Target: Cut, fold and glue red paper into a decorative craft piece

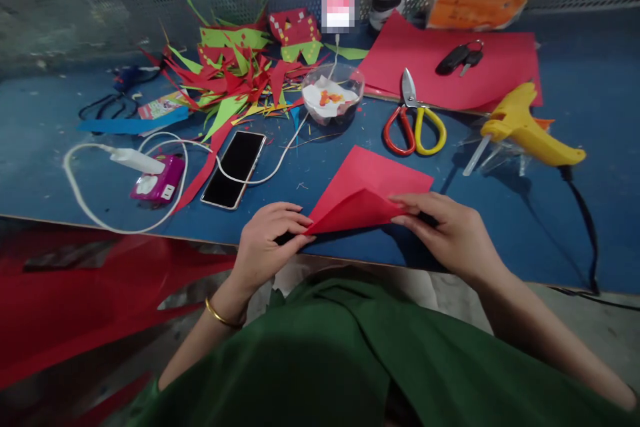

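A square of red paper (380, 170) lies near the table's front edge, its near part folded up and over. My left hand (273, 237) pinches the paper's left corner between thumb and fingers. At the right end of the fold, my right hand (445, 227) grips the edge, thumb below and fingers above. Just beyond the paper are scissors (410, 103) with one red and one yellow handle, blades pointing away and closed. A black-screened phone (234, 170) rests to the left of the paper.
A yellow glue gun (530, 127) lies at right, its cord running off the edge. Larger red sheets (495, 80) bear car keys (460, 59). Behind are a plastic bowl (333, 95) and a heap of paper scraps (240, 77). A purple plug adapter (159, 180) with a white cable sits left.
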The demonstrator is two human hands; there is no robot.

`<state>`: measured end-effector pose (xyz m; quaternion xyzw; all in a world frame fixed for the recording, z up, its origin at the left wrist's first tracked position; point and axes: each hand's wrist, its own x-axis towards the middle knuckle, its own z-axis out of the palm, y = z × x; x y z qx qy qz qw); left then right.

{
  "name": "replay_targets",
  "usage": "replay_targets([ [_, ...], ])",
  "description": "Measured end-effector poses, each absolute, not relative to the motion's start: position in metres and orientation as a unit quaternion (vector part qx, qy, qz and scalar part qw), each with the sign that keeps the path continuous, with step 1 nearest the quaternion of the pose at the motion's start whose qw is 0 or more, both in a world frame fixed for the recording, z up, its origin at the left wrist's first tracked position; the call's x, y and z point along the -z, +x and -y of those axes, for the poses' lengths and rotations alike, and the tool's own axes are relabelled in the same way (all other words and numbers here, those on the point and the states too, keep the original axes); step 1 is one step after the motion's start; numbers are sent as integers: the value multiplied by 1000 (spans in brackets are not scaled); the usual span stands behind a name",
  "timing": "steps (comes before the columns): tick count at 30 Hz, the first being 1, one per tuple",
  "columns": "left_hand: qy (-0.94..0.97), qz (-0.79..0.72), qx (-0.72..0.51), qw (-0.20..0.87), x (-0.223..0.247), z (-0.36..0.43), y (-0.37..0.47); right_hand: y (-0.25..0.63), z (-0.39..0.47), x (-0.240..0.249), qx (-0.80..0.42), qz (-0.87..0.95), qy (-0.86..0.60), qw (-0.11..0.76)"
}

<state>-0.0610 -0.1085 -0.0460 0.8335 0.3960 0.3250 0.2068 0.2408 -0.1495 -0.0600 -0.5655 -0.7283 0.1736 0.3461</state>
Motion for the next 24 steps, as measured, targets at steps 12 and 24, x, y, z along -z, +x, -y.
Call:
replay_targets([
  [12, 801, -438, -347, 215, 52, 121, -65, 226, 145, 54, -142, 654, -685, 286],
  [24, 780, -466, -366, 203, 55, 120, -61, 215, 141, 54, -105, 647, -709, 258],
])
